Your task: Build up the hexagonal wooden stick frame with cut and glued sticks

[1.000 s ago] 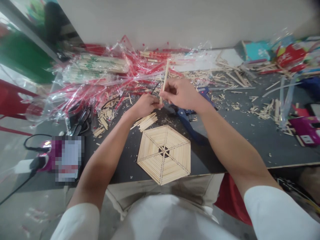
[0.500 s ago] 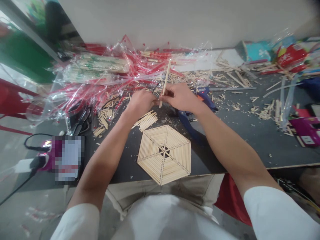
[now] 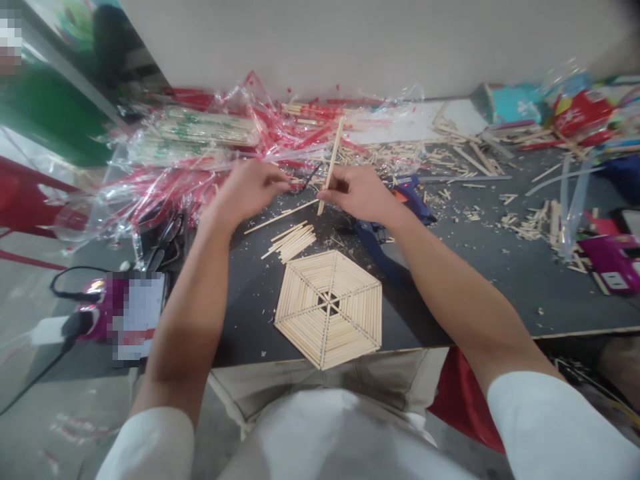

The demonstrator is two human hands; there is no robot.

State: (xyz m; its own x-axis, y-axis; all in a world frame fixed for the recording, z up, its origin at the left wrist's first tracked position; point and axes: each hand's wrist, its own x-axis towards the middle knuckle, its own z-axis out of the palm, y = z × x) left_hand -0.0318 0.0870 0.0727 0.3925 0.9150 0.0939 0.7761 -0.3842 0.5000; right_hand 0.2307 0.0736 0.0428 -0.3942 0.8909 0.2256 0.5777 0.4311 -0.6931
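My right hand (image 3: pixel 361 195) pinches a long bamboo stick (image 3: pixel 332 152) near its lower end and holds it almost upright above the dark table (image 3: pixel 500 280). To its left, my left hand (image 3: pixel 249 190) has its fingers curled round a thin dark tool (image 3: pixel 306 179) that I cannot name. Another long stick (image 3: pixel 280 217) lies slanted on the table between the hands. Below it is a small pile of cut sticks (image 3: pixel 293 241). A flat hexagon (image 3: pixel 328 309) built of sticks rests at the near table edge.
A blue glue gun (image 3: pixel 383 235) lies under my right wrist. Crumpled red and clear wrappers (image 3: pixel 200 167) and packs of sticks (image 3: pixel 205 130) fill the back left. Black scissors (image 3: pixel 167 240) and a purple power strip (image 3: pixel 95 320) sit at left. Stick scraps (image 3: pixel 525 223) litter the right.
My left hand has drawn away to the left and up from my right hand. A long stick now lies on the table between them. The right hand stays put with its stick.
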